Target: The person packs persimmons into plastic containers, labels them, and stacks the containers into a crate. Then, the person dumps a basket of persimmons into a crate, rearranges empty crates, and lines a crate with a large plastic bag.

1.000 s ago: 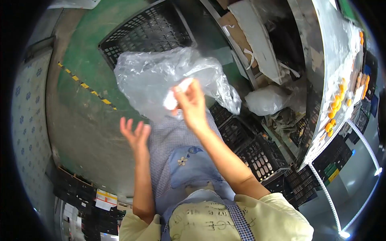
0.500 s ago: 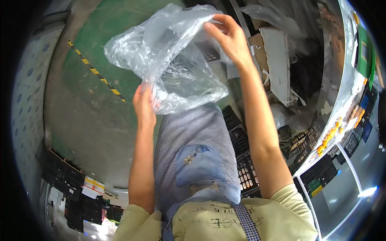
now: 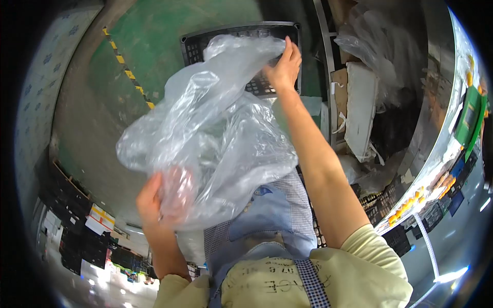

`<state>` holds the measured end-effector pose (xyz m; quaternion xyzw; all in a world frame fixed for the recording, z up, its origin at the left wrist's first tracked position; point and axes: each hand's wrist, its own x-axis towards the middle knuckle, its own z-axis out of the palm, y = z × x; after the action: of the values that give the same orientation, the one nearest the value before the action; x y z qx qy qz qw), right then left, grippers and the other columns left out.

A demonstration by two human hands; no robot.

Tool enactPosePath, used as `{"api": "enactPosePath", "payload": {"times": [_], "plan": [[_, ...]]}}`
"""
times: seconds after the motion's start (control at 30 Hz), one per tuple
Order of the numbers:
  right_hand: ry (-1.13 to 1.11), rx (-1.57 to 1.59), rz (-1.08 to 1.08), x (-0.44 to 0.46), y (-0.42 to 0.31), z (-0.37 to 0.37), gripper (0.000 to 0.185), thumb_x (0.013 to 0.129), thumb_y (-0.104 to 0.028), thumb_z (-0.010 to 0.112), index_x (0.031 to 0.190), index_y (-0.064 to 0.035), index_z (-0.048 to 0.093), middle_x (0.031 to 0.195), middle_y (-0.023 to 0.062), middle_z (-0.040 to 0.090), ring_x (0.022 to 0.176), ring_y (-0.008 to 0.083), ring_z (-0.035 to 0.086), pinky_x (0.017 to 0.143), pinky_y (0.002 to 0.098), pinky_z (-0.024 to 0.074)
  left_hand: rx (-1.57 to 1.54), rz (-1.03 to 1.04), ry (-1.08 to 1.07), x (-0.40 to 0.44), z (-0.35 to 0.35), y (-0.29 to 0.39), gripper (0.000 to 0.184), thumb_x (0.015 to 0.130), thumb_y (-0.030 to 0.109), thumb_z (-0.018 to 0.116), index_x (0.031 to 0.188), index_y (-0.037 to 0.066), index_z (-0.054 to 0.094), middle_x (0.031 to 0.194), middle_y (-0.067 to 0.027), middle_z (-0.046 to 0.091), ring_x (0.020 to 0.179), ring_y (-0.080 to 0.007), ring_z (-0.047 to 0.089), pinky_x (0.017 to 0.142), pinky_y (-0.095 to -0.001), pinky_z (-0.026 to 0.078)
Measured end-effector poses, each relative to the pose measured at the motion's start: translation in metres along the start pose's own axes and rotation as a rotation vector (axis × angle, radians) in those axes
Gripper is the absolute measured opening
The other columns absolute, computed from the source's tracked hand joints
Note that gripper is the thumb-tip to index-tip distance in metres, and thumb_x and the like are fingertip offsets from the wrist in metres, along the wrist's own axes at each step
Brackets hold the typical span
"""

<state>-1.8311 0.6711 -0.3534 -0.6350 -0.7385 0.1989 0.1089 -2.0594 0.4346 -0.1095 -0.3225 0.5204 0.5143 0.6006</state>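
Observation:
A large, crumpled clear plastic bag is stretched between my two hands, over the apron on my lap. My left hand is closed on its lower left edge, with some fingers showing through the film. Up at the far right corner of the bag, my right hand grips the edge between thumb and fingers. Behind the bag a black plastic crate with a perforated bottom rests on the floor, partly covered by the film.
Yellow-and-black tape marks the green and grey floor at left. To my right are a white foam-like panel, cardboard and loose plastic film. A metal-edged work surface stands farther right. Stacked black crates are at lower left.
My left hand has come down toward me and left, pulling the bag longer. My right hand is slightly lower in view. The black crate now shows beyond the bag.

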Motion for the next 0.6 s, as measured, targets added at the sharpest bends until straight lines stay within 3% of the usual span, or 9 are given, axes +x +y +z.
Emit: {"api": "enactPosePath", "payload": {"times": [0.07, 0.17, 0.2, 0.27, 0.37, 0.47, 0.5, 0.53, 0.6], "plan": [[-0.166, -0.003, -0.133, 0.017, -0.011, -0.014, 0.098, 0.061, -0.015, 0.082, 0.14, -0.0226, 0.024, 0.142, 0.0152, 0.026, 0.128, 0.0359, 0.028, 0.101, 0.0468, 0.0321, 0.091, 0.192, 0.357, -0.02, 0.016, -0.009, 0.037, 0.09, 0.029, 0.045, 0.101, -0.004, 0.059, 0.087, -0.0124, 0.064, 0.064, -0.0187, 0.062, 0.052, -0.0265, 0.05], [-0.509, -0.189, -0.449, 0.024, -0.017, -0.007, 0.094, 0.063, -0.013, 0.08, 0.137, -0.036, 0.028, 0.145, 0.0093, 0.022, 0.131, 0.034, 0.024, 0.103, 0.0488, 0.0322, -0.019, 0.235, 0.421, -0.037, 0.031, -0.021, 0.036, 0.09, 0.028, 0.046, 0.097, -0.005, 0.06, 0.084, -0.0113, 0.064, 0.067, -0.0186, 0.062, 0.058, -0.0283, 0.051], [-0.596, -0.225, -0.609, 0.021, -0.015, -0.004, 0.094, 0.063, -0.014, 0.079, 0.137, -0.0376, 0.027, 0.147, 0.0055, 0.02, 0.133, 0.0324, 0.022, 0.104, 0.049, 0.0313, 0.103, 0.23, 0.413, -0.045, 0.032, -0.025, 0.038, 0.088, 0.03, 0.048, 0.102, -0.004, 0.057, 0.089, -0.0126, 0.063, 0.073, -0.0209, 0.061, 0.064, -0.0311, 0.051], [-0.652, -0.11, -0.698, 0.014, -0.014, 0.01, 0.08, 0.062, -0.013, 0.079, 0.13, -0.0331, 0.042, 0.147, 0.0041, 0.018, 0.133, 0.0321, 0.022, 0.102, 0.0489, 0.0331, 0.303, 0.226, 0.386, -0.063, 0.029, -0.03, 0.042, 0.085, 0.032, 0.052, 0.108, -0.004, 0.055, 0.094, -0.0142, 0.061, 0.08, -0.0231, 0.061, 0.069, -0.0339, 0.051], [-0.581, 0.054, -0.619, 0.013, -0.008, 0.026, 0.047, 0.069, -0.017, 0.074, 0.112, -0.0251, 0.058, 0.14, 0.0071, 0.036, 0.131, 0.0314, 0.028, 0.1, 0.0498, 0.0344, 0.309, 0.288, 0.189, -0.071, 0.018, -0.042, 0.046, 0.078, 0.029, 0.058, 0.109, -0.004, 0.054, 0.097, -0.0149, 0.061, 0.084, -0.0227, 0.06, 0.072, -0.034, 0.05], [-0.494, 0.152, -0.438, 0.026, 0.014, 0.033, 0.02, 0.078, -0.022, 0.064, 0.097, -0.0167, 0.062, 0.121, 0.0106, 0.055, 0.124, 0.0305, 0.039, 0.098, 0.047, 0.0357, 0.252, 0.35, -0.08, -0.058, 0.0, -0.043, 0.052, 0.071, 0.027, 0.064, 0.11, -0.005, 0.054, 0.1, -0.0156, 0.06, 0.088, -0.0224, 0.06, 0.075, -0.0341, 0.049], [-0.42, 0.274, -0.281, 0.029, 0.021, 0.025, 0.018, 0.086, -0.027, 0.054, 0.095, -0.0112, 0.06, 0.096, 0.0151, 0.064, 0.106, 0.0331, 0.055, 0.091, 0.0442, 0.0412, 0.244, 0.362, -0.162, -0.051, -0.005, -0.04, 0.054, 0.069, 0.026, 0.066, 0.111, -0.006, 0.054, 0.101, -0.0159, 0.06, 0.089, -0.0223, 0.06, 0.076, -0.0341, 0.049], [-0.403, 0.198, -0.213, 0.035, 0.037, 0.022, 0.025, 0.09, -0.029, 0.049, 0.094, -0.006, 0.056, 0.087, 0.0184, 0.065, 0.089, 0.0371, 0.061, 0.082, 0.0435, 0.0459, 0.258, 0.369, -0.203, -0.045, -0.007, -0.037, 0.056, 0.067, 0.025, 0.068, 0.111, -0.006, 0.053, 0.103, -0.0161, 0.06, 0.091, -0.0222, 0.059, 0.076, -0.0342, 0.049], [-0.436, 0.313, 0.029, 0.046, 0.052, -0.013, 0.033, 0.093, -0.036, 0.042, 0.1, -0.0048, 0.052, 0.078, 0.0182, 0.065, 0.079, 0.0356, 0.064, 0.075, 0.0436, 0.048, 0.337, 0.374, -0.201, -0.032, -0.006, -0.032, 0.061, 0.063, 0.024, 0.072, 0.112, -0.007, 0.053, 0.105, -0.0166, 0.059, 0.093, -0.022, 0.059, 0.078, -0.0342, 0.049]]}}
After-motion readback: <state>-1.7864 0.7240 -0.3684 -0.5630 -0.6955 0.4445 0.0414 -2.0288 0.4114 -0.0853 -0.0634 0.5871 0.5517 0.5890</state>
